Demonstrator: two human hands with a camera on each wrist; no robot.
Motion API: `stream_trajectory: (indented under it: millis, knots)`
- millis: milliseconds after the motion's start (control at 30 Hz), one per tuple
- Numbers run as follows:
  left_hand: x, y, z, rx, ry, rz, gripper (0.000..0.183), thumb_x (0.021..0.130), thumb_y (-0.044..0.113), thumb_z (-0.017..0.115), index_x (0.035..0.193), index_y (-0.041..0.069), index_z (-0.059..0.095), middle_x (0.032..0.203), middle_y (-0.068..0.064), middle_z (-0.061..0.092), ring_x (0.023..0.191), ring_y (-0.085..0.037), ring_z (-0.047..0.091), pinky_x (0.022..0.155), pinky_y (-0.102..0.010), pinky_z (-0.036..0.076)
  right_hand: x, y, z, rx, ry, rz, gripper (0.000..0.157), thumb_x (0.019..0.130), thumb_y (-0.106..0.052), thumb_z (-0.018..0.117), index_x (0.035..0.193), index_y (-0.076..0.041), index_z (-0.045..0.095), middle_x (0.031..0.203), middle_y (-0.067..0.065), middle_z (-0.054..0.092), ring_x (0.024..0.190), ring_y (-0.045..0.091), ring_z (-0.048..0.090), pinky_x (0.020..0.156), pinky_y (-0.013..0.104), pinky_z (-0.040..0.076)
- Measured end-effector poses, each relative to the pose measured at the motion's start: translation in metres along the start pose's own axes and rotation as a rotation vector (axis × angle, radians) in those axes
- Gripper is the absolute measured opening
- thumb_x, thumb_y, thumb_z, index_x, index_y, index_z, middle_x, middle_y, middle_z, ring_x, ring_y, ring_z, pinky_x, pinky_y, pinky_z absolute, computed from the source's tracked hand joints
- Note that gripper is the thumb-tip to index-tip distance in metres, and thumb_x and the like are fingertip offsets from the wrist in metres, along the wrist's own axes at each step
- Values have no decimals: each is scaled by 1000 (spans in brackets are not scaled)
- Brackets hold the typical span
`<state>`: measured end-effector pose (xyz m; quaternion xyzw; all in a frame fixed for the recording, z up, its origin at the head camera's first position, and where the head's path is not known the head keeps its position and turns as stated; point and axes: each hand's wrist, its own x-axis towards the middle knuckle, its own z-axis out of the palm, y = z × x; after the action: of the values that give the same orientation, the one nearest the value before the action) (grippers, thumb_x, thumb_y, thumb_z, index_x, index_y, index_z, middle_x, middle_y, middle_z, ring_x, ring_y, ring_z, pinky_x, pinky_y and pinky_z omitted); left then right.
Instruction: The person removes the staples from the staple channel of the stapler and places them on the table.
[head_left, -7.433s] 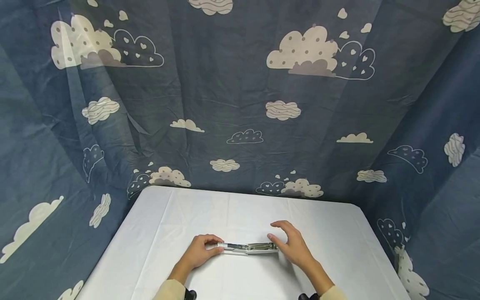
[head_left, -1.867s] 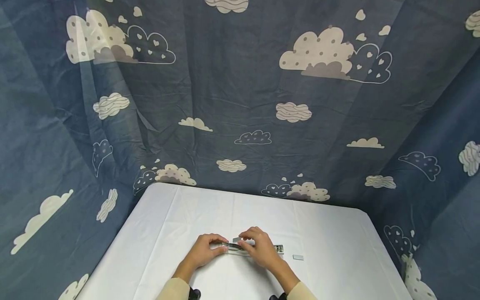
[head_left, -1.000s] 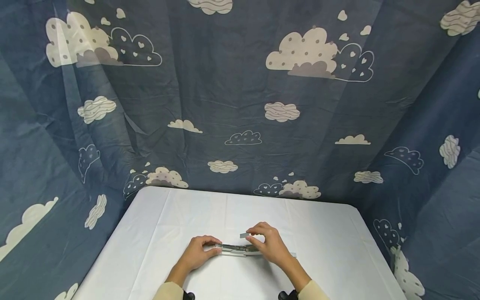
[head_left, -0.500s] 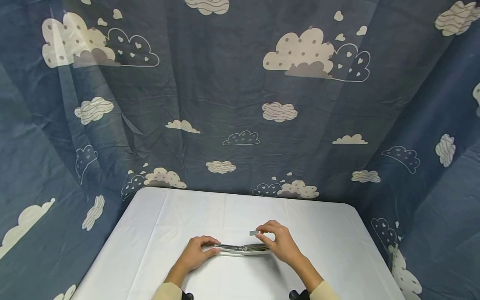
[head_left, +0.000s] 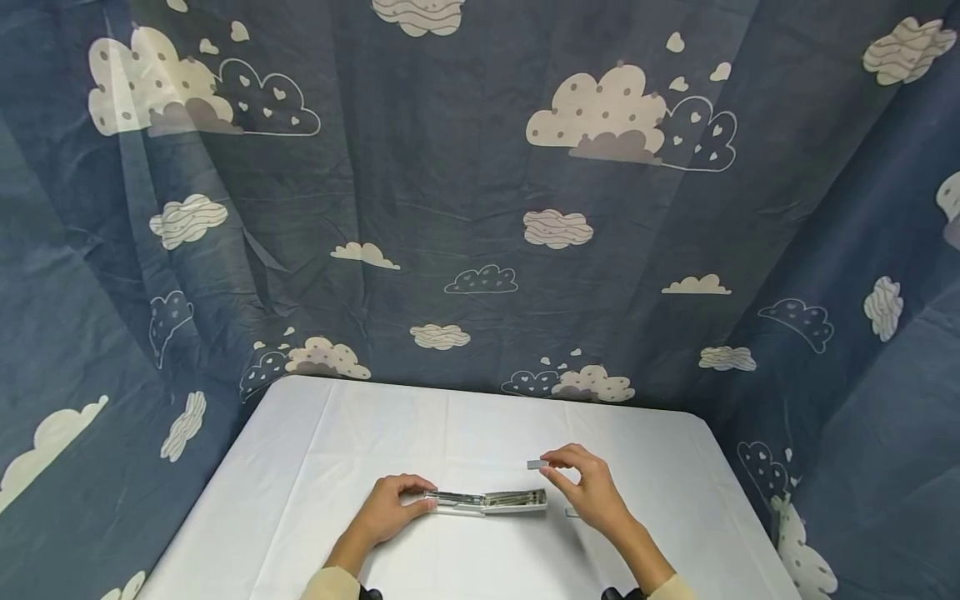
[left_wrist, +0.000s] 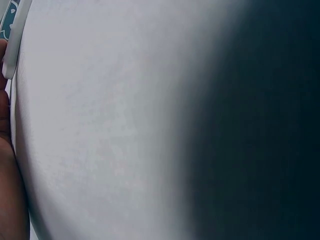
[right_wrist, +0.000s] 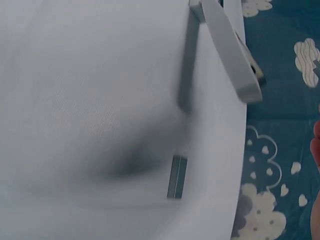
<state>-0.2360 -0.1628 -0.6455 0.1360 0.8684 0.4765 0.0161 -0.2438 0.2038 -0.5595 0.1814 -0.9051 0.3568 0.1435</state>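
Note:
In the head view a white stapler (head_left: 514, 502) is spread wide open above the table, its metal inside facing up. My left hand (head_left: 388, 510) grips its left end between thumb and fingers. Right of it and a little higher, my right hand (head_left: 596, 492) pinches a short grey strip of staples (head_left: 536, 464) between thumb and fingertips, apart from the stapler. The right wrist view shows one stapler half (right_wrist: 230, 52) and, at the edge, part of the right hand (right_wrist: 316, 155). Only a sliver of stapler (left_wrist: 16, 42) and left hand (left_wrist: 9, 170) appears in the left wrist view.
Another staple strip (right_wrist: 177, 177) lies on the white table (head_left: 360, 417), partly hidden behind the right hand in the head view. Dark blue cloth with cloud prints (head_left: 450, 192) hangs behind and along both sides of the table.
Over the last second my right hand has drawn to the right, away from the stapler, carrying the staple strip. My left hand keeps its grip on the stapler, nearly in place.

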Motion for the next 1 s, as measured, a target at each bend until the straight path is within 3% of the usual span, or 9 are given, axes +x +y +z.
stream_trajectory:
  millis: [333,700,1000]
  knots:
    - [1,-3,0,17,13,14,24,86,47,80,106,33,77,110,12,76,109,-15,71,101,-47,56,-12,23,-20,-40,77,-9,14,90,-20,81,104,-19,79,96,-14,71,89,7,65,77,27,57]
    - [-1,-3,3,7,-1,-3,22,87,44,81,105,33,77,109,13,76,108,-14,70,100,-42,55,-29,43,-31,-49,78,18,14,90,-20,81,104,-18,79,94,-15,70,87,3,63,75,26,56]
    - [-3,-3,-1,10,-1,-9,23,87,46,79,106,34,77,111,13,76,109,-16,70,102,-46,55,-37,62,-37,-72,101,29,15,88,-16,82,103,-17,79,93,-14,70,84,-2,60,71,28,57]
